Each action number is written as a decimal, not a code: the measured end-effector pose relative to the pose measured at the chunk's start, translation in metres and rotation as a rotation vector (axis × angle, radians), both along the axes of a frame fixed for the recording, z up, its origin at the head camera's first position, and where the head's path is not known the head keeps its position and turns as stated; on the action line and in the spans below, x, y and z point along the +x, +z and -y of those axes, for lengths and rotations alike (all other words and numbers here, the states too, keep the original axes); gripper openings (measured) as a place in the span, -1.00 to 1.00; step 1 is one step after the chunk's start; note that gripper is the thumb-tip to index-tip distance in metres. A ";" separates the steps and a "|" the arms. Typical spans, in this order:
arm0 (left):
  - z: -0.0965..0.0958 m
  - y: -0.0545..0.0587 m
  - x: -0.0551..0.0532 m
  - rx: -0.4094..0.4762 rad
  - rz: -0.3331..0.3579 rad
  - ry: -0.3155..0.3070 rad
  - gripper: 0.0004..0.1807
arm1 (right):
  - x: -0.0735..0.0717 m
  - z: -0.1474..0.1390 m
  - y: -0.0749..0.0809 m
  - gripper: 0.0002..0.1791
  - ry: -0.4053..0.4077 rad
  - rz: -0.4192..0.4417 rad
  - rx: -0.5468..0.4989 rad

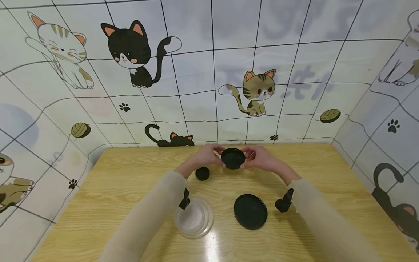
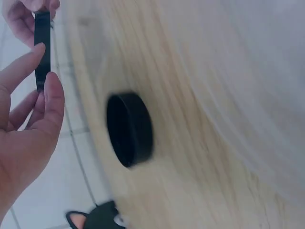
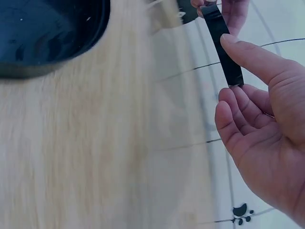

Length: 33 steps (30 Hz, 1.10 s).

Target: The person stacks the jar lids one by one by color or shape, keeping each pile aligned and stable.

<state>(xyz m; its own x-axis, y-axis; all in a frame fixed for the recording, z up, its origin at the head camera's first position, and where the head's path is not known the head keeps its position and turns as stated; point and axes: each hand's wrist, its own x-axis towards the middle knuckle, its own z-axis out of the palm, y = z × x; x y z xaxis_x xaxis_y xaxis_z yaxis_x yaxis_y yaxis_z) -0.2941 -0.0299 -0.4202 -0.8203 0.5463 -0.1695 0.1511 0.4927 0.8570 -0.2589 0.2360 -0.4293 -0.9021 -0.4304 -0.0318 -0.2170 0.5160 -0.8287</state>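
Both hands hold a round black lid [image 1: 233, 158] of middle size near the table's far side, pinching its rim from opposite sides. My left hand [image 1: 209, 155] has its thumb and fingertips on the left edge. On the right edge are the thumb and fingers of my right hand [image 1: 260, 158]. Seen edge-on in the left wrist view, the held lid [image 2: 43, 50] is a thin black band. A smaller black lid [image 1: 202, 174] lies on the table just below my left hand, its raised rim showing in the left wrist view.
A larger black lid [image 1: 250, 211] lies hollow side up on the wooden table [image 1: 131, 171], nearer to me. Left of it stand clear round plastic containers [image 1: 209, 214], nested together and partly behind my left sleeve. A cat-patterned cloth wall [image 1: 196, 83] borders the table's back and sides.
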 end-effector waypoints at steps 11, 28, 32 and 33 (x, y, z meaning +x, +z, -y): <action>-0.010 0.026 0.047 0.106 -0.022 -0.036 -0.25 | 0.035 -0.021 0.022 -0.29 0.033 -0.021 -0.043; 0.001 0.025 0.131 0.234 0.009 0.015 -0.25 | 0.106 -0.014 0.028 -0.31 0.030 -0.022 -0.049; -0.002 0.015 0.145 0.240 -0.008 0.040 -0.25 | 0.115 -0.015 0.022 -0.32 0.050 -0.021 -0.033; -0.003 0.012 0.148 0.241 -0.015 0.048 -0.25 | 0.116 -0.015 0.020 -0.32 0.054 -0.020 -0.031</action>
<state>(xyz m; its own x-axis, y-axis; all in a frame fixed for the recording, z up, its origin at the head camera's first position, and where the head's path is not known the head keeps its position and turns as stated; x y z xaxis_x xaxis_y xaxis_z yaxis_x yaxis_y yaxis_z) -0.1460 -0.0272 -0.4078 -0.8477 0.5298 -0.0266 0.1458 0.2809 0.9486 -0.1428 0.2511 -0.4091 -0.8778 -0.4791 -0.0002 -0.2602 0.4770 -0.8395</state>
